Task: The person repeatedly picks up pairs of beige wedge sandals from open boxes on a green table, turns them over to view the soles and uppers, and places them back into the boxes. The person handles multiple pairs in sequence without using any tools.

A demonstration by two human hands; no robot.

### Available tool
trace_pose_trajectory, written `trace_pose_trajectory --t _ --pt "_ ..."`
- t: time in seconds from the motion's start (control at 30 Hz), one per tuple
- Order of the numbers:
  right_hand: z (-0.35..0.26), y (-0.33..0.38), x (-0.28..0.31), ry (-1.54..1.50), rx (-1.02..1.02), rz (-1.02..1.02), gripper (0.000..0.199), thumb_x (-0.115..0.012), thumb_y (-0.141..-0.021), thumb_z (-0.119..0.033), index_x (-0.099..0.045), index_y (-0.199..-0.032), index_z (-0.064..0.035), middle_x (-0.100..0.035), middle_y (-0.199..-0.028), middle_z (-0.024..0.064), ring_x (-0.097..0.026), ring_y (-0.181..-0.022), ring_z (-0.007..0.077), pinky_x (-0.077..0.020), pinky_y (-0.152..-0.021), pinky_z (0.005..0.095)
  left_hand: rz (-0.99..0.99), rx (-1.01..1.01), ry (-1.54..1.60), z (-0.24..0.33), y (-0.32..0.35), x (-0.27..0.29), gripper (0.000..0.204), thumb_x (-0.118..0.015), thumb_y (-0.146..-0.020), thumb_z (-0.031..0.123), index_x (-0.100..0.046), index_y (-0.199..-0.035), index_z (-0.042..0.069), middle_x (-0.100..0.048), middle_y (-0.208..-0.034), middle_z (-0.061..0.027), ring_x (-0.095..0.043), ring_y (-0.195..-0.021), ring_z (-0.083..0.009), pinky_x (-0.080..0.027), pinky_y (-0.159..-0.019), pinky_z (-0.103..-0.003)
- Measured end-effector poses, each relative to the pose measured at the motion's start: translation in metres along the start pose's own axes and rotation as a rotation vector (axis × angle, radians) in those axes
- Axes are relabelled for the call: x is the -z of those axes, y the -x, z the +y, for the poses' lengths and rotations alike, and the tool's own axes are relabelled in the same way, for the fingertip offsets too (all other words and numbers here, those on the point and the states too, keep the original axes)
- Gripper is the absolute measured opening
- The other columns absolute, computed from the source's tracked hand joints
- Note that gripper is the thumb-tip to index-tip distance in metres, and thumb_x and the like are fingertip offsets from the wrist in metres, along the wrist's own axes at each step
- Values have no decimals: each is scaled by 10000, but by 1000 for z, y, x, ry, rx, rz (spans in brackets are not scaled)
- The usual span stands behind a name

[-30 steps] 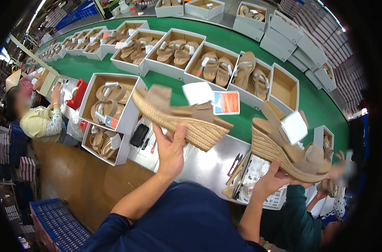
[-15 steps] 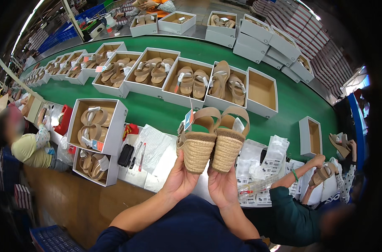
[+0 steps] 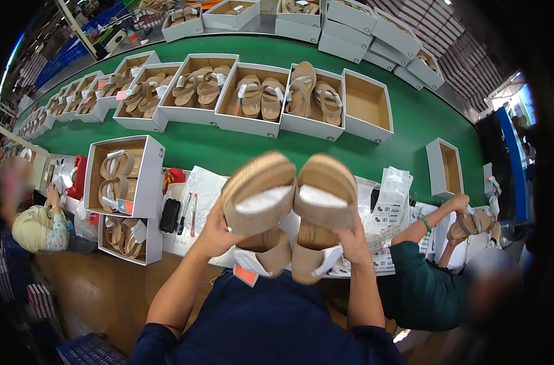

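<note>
Left hand [image 3: 215, 234] closed around left tan wedge sandal [image 3: 258, 201], gripping at its side edge, thumb side toward the sole. Right hand [image 3: 354, 242] closed around right tan wedge sandal [image 3: 323, 204], fingers wrapped at its outer edge. Both sandals held up side by side, touching, in the near centre of the scene above the table [image 3: 195, 240], toe ends up with white paper stuffing under the straps. Orange tag [image 3: 246, 275] hanging below the left sandal, just over the dark blue shirt.

On the table left of the left hand: printed paper sheet [image 3: 202, 188], pens [image 3: 188, 213], black phone-like device [image 3: 170, 215], small red object [image 3: 174, 177]. Further left, open white shoebox [image 3: 120, 176] with a pair of sandals, a second similar box [image 3: 126, 238] nearer. Right of the right hand, plastic bags with printed sheets [image 3: 391, 196].

Far side: green conveyor belt [image 3: 411, 115] carrying a row of open white shoeboxes [image 3: 255, 100] with sandal pairs, one empty box [image 3: 367, 104] at the row's right end, another small empty box [image 3: 443, 168] well to the right.

Co-worker in green sleeve [image 3: 417, 274] at near right, hand on a sandal [image 3: 465, 225]. Another person in yellow top [image 3: 36, 228] at far left.
</note>
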State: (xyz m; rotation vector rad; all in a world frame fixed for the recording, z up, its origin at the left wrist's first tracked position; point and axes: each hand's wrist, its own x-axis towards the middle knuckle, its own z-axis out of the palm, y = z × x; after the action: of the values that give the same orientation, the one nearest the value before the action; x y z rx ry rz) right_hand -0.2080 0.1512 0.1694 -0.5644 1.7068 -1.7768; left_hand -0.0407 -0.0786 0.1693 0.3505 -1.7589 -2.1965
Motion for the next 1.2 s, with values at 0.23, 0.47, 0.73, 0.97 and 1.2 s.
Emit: trace_pose_trajectory --t 0.23,0.47,0.73,0.97,1.2 --pt "-7 3 -9 279 267 89 548 -622 -758 63 -439 -1270 -10 -605 -1128 115 -575 -1058 179 -450 -927 310 -24 -190 -207 -3 -1 13 778 -742 -706 -55 -353 -1376 22 -507 -1332 -119 -499 -1237 -182 -401 -1051 -342" --pt "2 6 -11 233 206 103 530 -630 -797 29 -419 -1283 10 -602 -1160 130 -572 -1084 201 -432 -961 326 -58 -127 -140 4 -1 14 781 -684 -706 -93 -346 -1400 25 -488 -1351 -121 -477 -1258 -183 -372 -1065 -329" --pt "22 11 -4 7 -24 0 455 -598 -872 -75 -475 -1295 39 -607 -1199 128 -580 -1091 190 -427 -980 318 -19 -53 -22 -9 2 12 769 -632 -746 -68 -289 -1427 28 -456 -1384 -119 -437 -1291 -191 -347 -1077 -338" --pt "52 13 -41 -430 -522 165 592 -541 -951 -463 -478 -1336 -17 -649 -1090 157 -671 -935 226 -563 -741 327 -187 706 1316 -27 21 -11 656 -560 -923 432 -429 -1325 -70 -564 -1203 -276 -596 -1121 -395 -526 -918 -495" --pt "35 23 -58 -1109 -522 -171 587 -541 -954 -455 -473 -1339 -16 -643 -1095 155 -668 -940 224 -561 -742 320 -275 640 1472 -54 29 -8 699 -414 -949 512 -457 -1282 -101 -597 -1093 -290 -598 -1099 -433 -559 -860 -522"
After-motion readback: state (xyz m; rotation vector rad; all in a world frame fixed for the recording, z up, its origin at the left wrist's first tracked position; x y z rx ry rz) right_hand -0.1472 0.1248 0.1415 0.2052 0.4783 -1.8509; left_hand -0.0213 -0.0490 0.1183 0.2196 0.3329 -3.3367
